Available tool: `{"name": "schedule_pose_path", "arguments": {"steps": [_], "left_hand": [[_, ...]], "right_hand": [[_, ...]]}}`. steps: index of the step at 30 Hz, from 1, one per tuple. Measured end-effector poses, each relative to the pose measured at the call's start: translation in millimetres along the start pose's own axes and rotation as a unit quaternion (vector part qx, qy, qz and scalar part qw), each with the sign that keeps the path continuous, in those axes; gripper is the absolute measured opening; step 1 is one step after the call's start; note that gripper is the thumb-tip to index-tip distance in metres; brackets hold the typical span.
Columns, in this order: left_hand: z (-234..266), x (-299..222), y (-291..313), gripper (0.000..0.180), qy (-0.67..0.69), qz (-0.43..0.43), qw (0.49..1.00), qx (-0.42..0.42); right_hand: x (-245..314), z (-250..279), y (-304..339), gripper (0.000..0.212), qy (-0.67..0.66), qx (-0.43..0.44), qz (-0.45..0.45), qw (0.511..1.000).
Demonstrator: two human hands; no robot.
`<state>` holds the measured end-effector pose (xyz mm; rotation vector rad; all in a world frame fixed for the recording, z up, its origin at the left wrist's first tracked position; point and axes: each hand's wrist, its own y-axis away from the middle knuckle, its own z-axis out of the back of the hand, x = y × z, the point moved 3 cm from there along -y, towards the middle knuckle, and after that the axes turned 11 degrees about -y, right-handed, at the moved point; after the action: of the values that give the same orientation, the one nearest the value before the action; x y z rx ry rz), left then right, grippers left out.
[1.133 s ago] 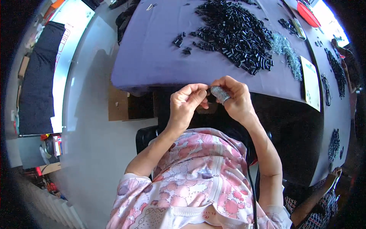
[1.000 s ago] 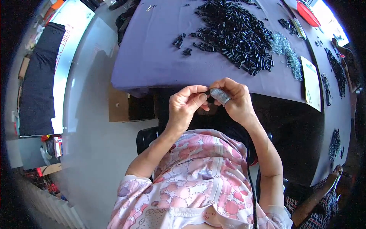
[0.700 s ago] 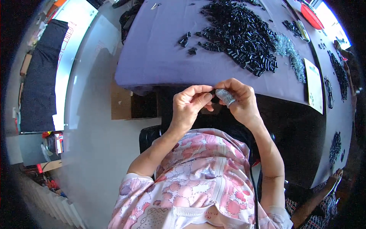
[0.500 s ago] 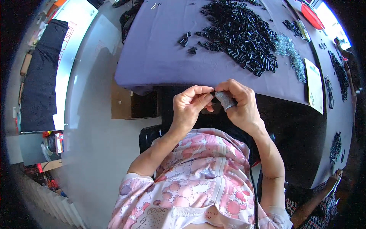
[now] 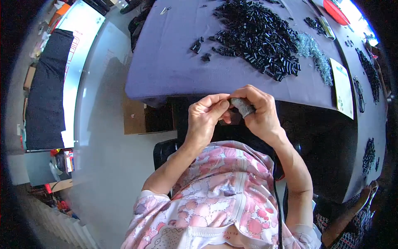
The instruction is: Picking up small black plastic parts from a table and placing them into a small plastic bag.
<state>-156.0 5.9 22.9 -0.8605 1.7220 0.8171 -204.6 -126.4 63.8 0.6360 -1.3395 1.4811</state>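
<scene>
My left hand (image 5: 203, 118) and my right hand (image 5: 261, 110) meet in front of my body, just off the near edge of the table. Thumb and forefinger of the left are pinched together. The right fingers are bent in against them, and a grey cover (image 5: 243, 107) wraps the right thumb. Something small and dark shows between the fingertips, too hidden to name. Beyond the hands, a large heap of short black tube-like pieces (image 5: 265, 41) lies on the table's lilac cloth (image 5: 166, 62). Small clear pieces (image 5: 317, 56) are spread along the heap's right side.
A white card (image 5: 341, 87), eyeglasses (image 5: 359, 94) and a red basket (image 5: 336, 12) are on the right. More black pieces (image 5: 368, 155) lie there, near another person's arm (image 5: 346, 220). Under the table stands a cardboard box (image 5: 134, 118). Tweezers (image 5: 165, 10) lie at the far left.
The view has shifted slightly. Both hands stay together, with the fingertips a little closer and the right thumb tilted more toward the left hand.
</scene>
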Motion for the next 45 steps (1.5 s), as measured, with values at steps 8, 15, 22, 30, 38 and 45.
{"name": "schedule_pose_path", "arguments": {"steps": [8,15,22,30,38,45], "left_hand": [[2.8,-5.2,-1.4,0.022,-0.049,0.031,0.995,0.076],[8.0,-6.3,-1.2,0.018,-0.118,0.017,0.989,0.087],[15.8,-9.8,-3.0,0.012,-0.169,-0.070,0.983,0.018],[18.1,-11.7,-2.6,0.016,-0.095,-0.067,0.993,0.002],[17.5,-12.5,-1.9,0.018,-0.054,-0.057,0.997,0.002],[21.4,-16.4,-4.8,0.027,0.036,-0.004,0.999,0.022]], "right_hand": [[-10.8,-0.8,2.1,0.025,-0.095,0.006,-0.083,0.992],[-16.8,-2.9,3.1,0.025,-0.202,0.014,-0.157,0.967],[-29.9,-9.7,4.9,0.018,-0.333,0.027,-0.204,0.920],[-29.0,-21.9,9.9,0.016,-0.412,-0.014,-0.208,0.887],[-23.2,-26.4,13.6,0.019,-0.352,-0.011,-0.183,0.918],[-13.3,-20.6,6.6,0.030,-0.265,0.033,-0.112,0.957]]}}
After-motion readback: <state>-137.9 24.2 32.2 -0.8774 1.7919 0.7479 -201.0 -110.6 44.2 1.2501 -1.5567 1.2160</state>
